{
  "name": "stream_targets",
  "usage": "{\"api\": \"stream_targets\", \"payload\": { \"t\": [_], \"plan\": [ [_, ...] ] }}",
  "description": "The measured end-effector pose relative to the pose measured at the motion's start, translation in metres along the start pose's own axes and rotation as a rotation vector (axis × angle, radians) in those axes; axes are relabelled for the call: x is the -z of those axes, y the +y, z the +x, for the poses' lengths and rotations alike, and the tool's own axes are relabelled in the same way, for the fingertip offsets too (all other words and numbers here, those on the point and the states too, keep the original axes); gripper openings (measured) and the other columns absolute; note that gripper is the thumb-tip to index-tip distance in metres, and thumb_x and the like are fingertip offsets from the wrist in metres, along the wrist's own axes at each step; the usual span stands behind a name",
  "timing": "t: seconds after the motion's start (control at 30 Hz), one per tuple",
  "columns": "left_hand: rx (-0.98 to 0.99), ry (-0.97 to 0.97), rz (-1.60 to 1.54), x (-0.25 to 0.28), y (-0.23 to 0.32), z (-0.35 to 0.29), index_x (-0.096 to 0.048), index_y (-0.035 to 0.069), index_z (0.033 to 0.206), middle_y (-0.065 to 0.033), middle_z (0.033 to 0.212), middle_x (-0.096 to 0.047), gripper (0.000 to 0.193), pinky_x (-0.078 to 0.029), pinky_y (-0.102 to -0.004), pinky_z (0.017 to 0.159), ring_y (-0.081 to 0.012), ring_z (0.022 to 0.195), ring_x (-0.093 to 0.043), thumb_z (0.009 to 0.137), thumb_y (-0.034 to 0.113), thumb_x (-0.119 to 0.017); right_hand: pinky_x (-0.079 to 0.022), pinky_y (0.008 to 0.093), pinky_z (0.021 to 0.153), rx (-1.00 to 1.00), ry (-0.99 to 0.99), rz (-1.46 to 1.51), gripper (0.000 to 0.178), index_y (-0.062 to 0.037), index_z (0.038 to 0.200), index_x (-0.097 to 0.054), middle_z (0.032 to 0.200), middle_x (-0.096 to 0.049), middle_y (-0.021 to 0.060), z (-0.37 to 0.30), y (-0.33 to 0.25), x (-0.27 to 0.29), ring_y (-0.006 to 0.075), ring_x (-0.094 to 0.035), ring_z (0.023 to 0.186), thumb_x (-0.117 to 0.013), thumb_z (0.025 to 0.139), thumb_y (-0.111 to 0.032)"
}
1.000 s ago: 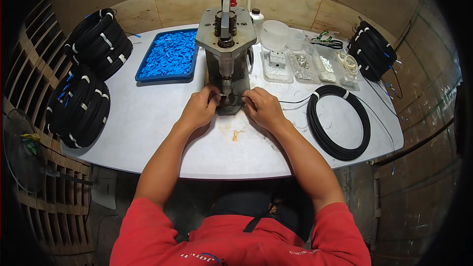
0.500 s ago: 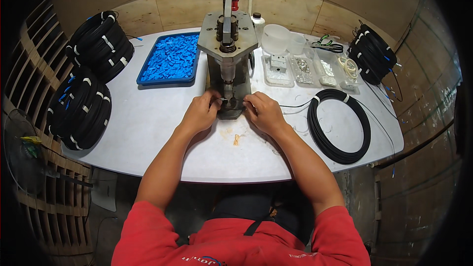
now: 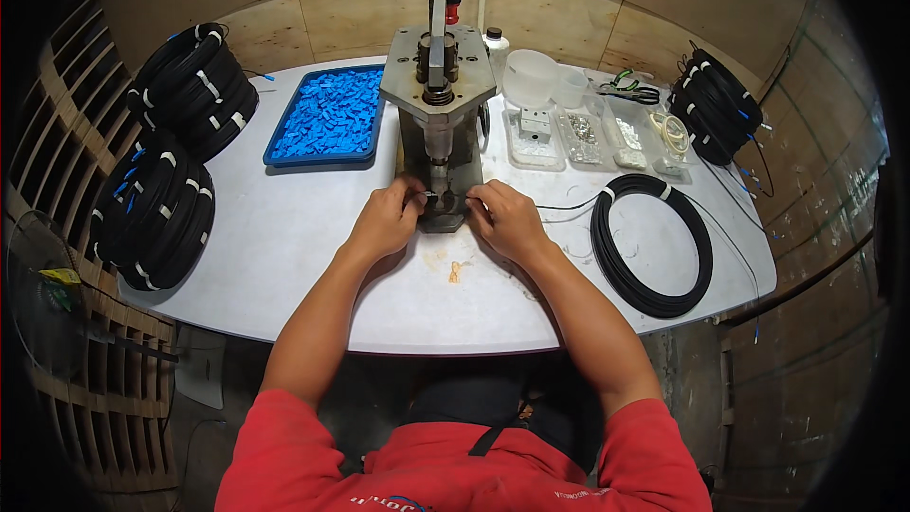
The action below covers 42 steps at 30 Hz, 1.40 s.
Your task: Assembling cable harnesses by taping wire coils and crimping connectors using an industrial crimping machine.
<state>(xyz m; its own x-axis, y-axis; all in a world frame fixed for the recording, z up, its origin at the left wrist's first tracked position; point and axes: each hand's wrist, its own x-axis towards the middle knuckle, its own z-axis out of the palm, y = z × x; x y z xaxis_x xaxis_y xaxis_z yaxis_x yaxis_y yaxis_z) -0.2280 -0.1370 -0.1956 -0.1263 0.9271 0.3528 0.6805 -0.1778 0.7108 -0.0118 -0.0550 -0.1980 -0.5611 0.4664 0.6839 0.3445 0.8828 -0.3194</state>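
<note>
A metal hand press (image 3: 439,120) with an upright lever stands at the middle of the table. My left hand (image 3: 387,216) is at the left of its base, fingers pinched together around a small thing beside the press tool that I cannot make out. On the right of the base, my right hand (image 3: 509,218) is closed on a thin black cable (image 3: 566,207). That cable runs from my fingers to a coil of black cable (image 3: 605,251) lying flat to the right. The part of the cable inside the press is mostly hidden.
A blue tray (image 3: 320,165) of small blue pieces lies left of the press. Bundled black coils (image 3: 156,218) stack at the far left, others (image 3: 716,104) at the back right. Clear boxes of small parts (image 3: 580,137), tubs (image 3: 529,76) and pliers (image 3: 630,90) sit behind the coil.
Both hands stay at the press base, with only a slight shift of the fingers. The cable and the other things keep their places.
</note>
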Motion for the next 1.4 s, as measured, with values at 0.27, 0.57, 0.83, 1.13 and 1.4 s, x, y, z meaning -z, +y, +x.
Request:
{"api": "stream_targets", "payload": {
  "t": [0.27,0.57,0.83,1.13,1.4],
  "plan": [
    [0.002,-0.007,-0.03,-0.0016,-0.0027,-0.0008,-0.057,-0.002,0.106,-0.018,0.083,-0.071,0.018,-0.054,-0.0391,0.074,-0.0308,0.08,-0.071,0.094,0.011,-0.055,-0.054,0.0391,0.065,-0.026,-0.036,-0.009,0.01,-0.0065,0.093,-0.065,0.083,-0.065,0.01,-0.0006,-0.0009,0.0025,0.0307,-0.066,0.076,-0.07,0.084,-0.009],
    [-0.004,-0.009,-0.026,-0.0011,-0.0019,-0.0005,-0.057,-0.001,0.107,-0.0176,0.082,-0.071,0.017,-0.054,-0.0389,0.074,-0.0307,0.079,-0.071,0.094,0.011,-0.054,-0.054,0.0391,0.067,-0.013,-0.036,0.002,0.012,-0.0057,0.095,-0.065,0.086,-0.066,0.0106,0.0003,-0.0002,0.0023,0.0309,-0.066,0.078,-0.069,0.085,-0.009],
    [0.035,-0.015,-0.028,0.0003,0.0028,-0.001,-0.057,-0.002,0.106,-0.0179,0.083,-0.071,0.018,-0.054,-0.0384,0.075,-0.0301,0.08,-0.071,0.094,0.011,-0.055,-0.054,0.0393,0.071,0.03,-0.038,-0.019,0.012,-0.0053,0.095,-0.064,0.088,-0.067,0.0111,0.0007,0.0005,0.0048,0.0308,-0.066,0.081,-0.069,0.084,-0.009],
    [0.038,-0.032,-0.021,0.0004,0.0006,0.0,-0.057,-0.002,0.107,-0.0183,0.084,-0.071,0.019,-0.054,-0.0384,0.076,-0.03,0.081,-0.071,0.094,0.012,-0.056,-0.053,0.0393,0.067,0.016,-0.055,-0.025,0.012,-0.0053,0.094,-0.063,0.086,-0.064,0.0113,0.0001,0.0059,0.0062,0.0314,-0.065,0.078,-0.069,0.084,-0.007],
    [0.017,-0.024,-0.011,0.0,0.0,-0.0004,-0.057,-0.002,0.108,-0.018,0.084,-0.071,0.021,-0.054,-0.0383,0.075,-0.0299,0.08,-0.071,0.095,0.015,-0.056,-0.054,0.0402,0.067,0.009,-0.076,-0.012,0.015,-0.0049,0.096,-0.062,0.088,-0.063,0.0109,-0.0006,0.0038,0.0061,0.0321,-0.064,0.078,-0.068,0.083,-0.004]
  ]
}}
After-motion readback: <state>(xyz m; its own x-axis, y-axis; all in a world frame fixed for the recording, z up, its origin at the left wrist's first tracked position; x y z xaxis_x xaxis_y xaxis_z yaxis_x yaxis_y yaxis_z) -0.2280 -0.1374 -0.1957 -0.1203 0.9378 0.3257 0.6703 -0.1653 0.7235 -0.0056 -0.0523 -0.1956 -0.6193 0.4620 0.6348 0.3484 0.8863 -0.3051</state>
